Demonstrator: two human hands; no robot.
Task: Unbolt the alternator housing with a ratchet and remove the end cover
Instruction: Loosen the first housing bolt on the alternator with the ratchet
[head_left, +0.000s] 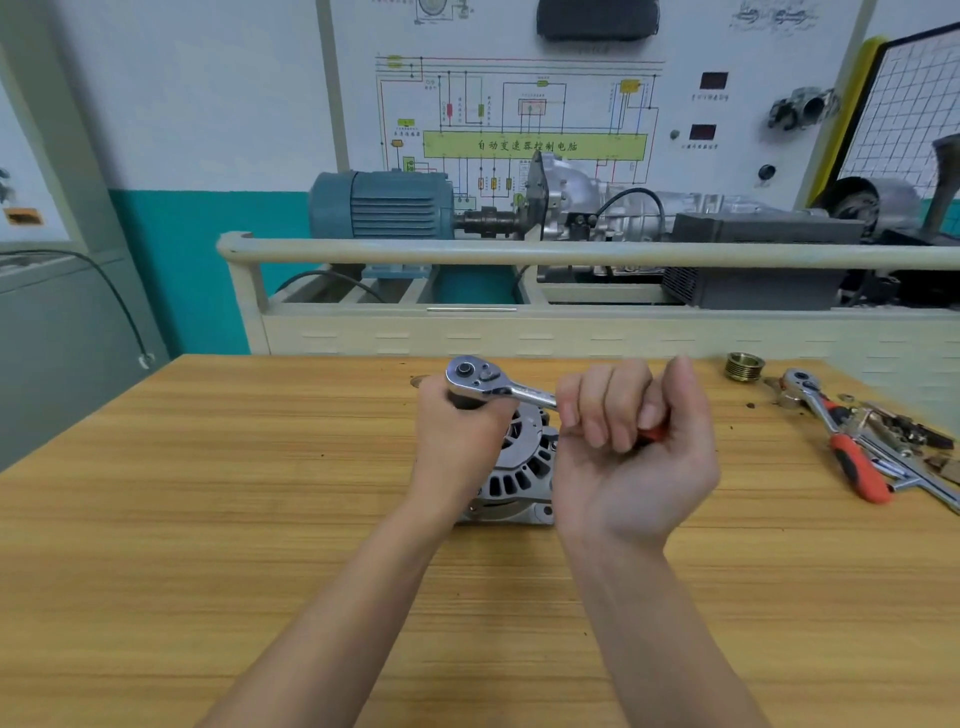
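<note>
Room: behind our bench we see a white training board (519, 104) printed with a wiring diagram, and below it a blue-grey electric motor (382, 205) coupled to a silver gearbox (613, 202) on a cream frame.
Surface: we work at a wooden table (208, 519) with a striped grain.
Alternator: the alternator (519, 467) sits on the table near the middle of the head view, its slotted silver housing showing between our two wrists.
Ratchet: the ratchet (498, 387) lies across the top of the alternator, its chrome head to the left and its handle running right.
Left hand: our left hand (457, 441) wraps around the part under the ratchet head, fingers curled and gripping it; we cannot tell whether that part is a socket.
Right hand: our right hand (623, 447) is closed around the ratchet handle, palm toward us, a bit of red grip showing past the fingers.
Far right: a brass threaded ring (744, 366) stands by the table's back edge, and near it a second ratchet (836, 436) with a red grip lies among loose tools and small parts.
</note>
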